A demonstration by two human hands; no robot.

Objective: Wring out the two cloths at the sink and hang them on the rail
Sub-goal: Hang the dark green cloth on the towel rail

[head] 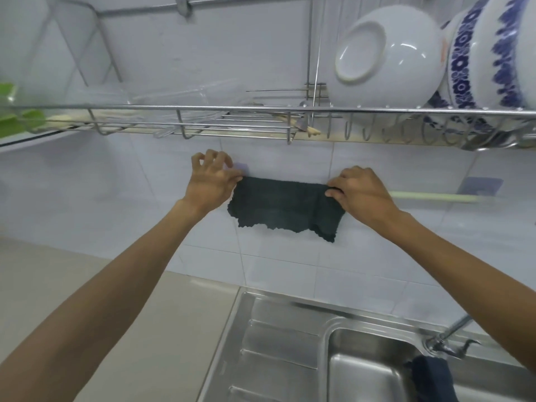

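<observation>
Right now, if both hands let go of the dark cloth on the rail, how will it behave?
The dark cloth looks floppy: its ragged lower edge hangs limp. It probably stays draped over the rail, though a thin, smooth rail may let it slip. Both the left hand and right hand pinch its top corners.

Head view, facing the wall above the sink

We look forward from head height, close to the tiled wall [290, 256], dish rack [261, 108] just overhead, sink [362, 369] low in frame; no second view.
</observation>
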